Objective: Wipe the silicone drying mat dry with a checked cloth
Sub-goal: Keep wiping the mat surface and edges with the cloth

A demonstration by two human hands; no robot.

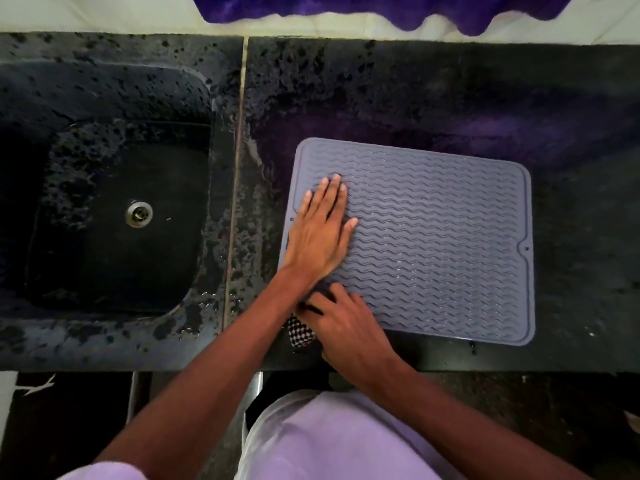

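dark speckled counter point(433, 98) w/ sink point(104, 268) + drain point(139, 213) at left; pale wall point(104, 12) behind, prob. purple fabric point(346, 5).

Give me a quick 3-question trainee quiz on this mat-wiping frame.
1. True or false: the left hand lies flat on the silicone mat.
2. Where is the checked cloth? A) spread over the mat's middle B) under the right hand, at the mat's near left corner C) at the mat's far right corner
3. On which side of the mat is the sink?
Key: 1 true; 2 B; 3 left.
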